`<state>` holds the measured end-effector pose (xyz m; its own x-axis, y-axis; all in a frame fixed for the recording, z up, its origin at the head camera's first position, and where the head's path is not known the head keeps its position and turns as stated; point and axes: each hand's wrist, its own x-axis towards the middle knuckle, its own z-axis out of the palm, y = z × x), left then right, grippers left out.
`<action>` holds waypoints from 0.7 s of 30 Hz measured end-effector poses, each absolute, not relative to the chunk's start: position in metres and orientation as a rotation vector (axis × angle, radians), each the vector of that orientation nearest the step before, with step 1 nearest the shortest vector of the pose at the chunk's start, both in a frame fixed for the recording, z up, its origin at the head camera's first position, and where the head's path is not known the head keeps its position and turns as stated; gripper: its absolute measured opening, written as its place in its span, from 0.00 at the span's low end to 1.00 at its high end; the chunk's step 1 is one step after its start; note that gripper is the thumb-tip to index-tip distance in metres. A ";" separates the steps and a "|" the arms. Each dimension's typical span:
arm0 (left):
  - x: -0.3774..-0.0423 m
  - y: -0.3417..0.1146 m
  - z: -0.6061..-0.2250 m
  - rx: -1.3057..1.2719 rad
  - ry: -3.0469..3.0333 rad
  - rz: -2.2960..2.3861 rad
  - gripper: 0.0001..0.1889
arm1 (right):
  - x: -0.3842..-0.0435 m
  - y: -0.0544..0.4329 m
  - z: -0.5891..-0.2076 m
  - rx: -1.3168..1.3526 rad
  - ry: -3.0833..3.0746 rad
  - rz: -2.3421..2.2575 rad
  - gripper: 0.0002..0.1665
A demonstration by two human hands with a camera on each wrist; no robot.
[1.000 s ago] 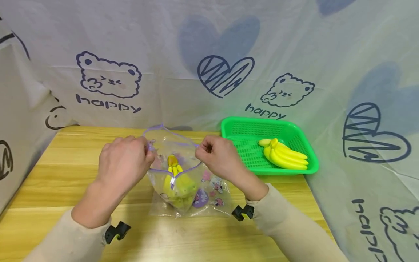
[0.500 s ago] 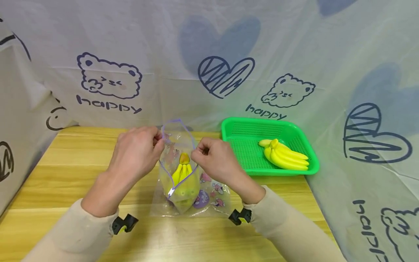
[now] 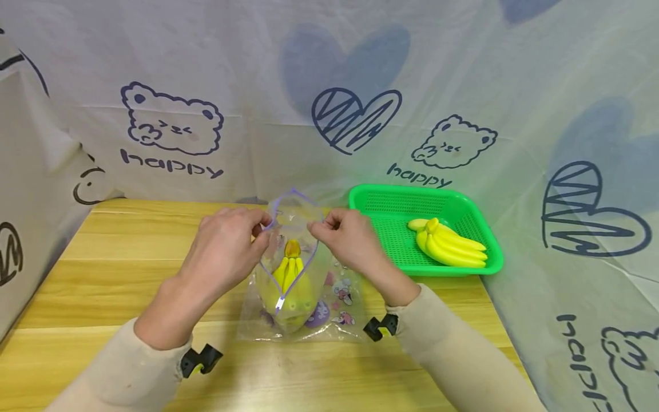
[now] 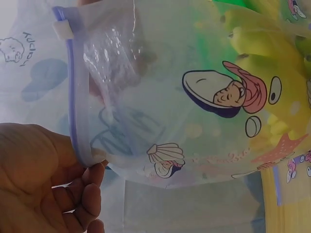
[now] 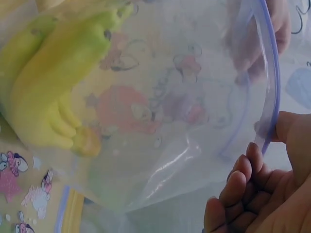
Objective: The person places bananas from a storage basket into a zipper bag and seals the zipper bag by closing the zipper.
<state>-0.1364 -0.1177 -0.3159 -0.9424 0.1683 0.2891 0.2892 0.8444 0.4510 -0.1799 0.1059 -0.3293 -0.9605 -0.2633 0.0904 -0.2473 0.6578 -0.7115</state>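
Note:
A clear zip bag point(image 4: 146, 97) with sea-themed cartoon prints and a purple zip rim stands with its mouth spread. Inside it is a bunch of yellow bananas point(image 3: 292, 280), stem end up, under the opening. The white zip slider point(image 3: 280, 303) sits at the near corner of the mouth. My left hand point(image 3: 221, 246) pinches the left side of the rim between thumb and fingers. On the opposite side my right hand point(image 3: 350, 240) pinches the rim too. In the right wrist view the bananas point(image 5: 58, 82) show blurred through the film.
Further printed plastic bag point(image 3: 342, 303) lies flat on the wooden table point(image 3: 128, 246), partly beneath the bag in hand. At the back right stands a green basket point(image 3: 381, 240) holding another banana bunch point(image 3: 450, 246). A printed cloth point(image 3: 257, 68) hangs behind.
My left hand has moved right, carrying the bag's mouth and slider rightward. The mouth is narrower than a second ago. My right hand shifted left slightly, then back right. The basket stays still.

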 end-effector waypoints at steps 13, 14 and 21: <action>-0.145 -0.120 -0.317 -0.475 -2.639 -0.727 0.10 | -0.155 0.100 -0.316 -0.599 2.765 -1.221 0.23; -0.146 -0.120 -0.318 -0.476 -2.641 -0.730 0.10 | -0.155 0.099 -0.317 -0.598 2.766 -1.216 0.24; -0.149 -0.119 -0.320 -0.478 -2.658 -0.750 0.10 | -0.161 0.105 -0.321 -0.531 2.753 -1.204 0.28</action>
<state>-0.1486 -0.1191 -0.3204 -0.8868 0.2255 0.4034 0.4031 0.8043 0.4365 -0.1614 0.1046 -0.3212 -0.9355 -0.3489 0.0562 -0.2782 0.6287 -0.7262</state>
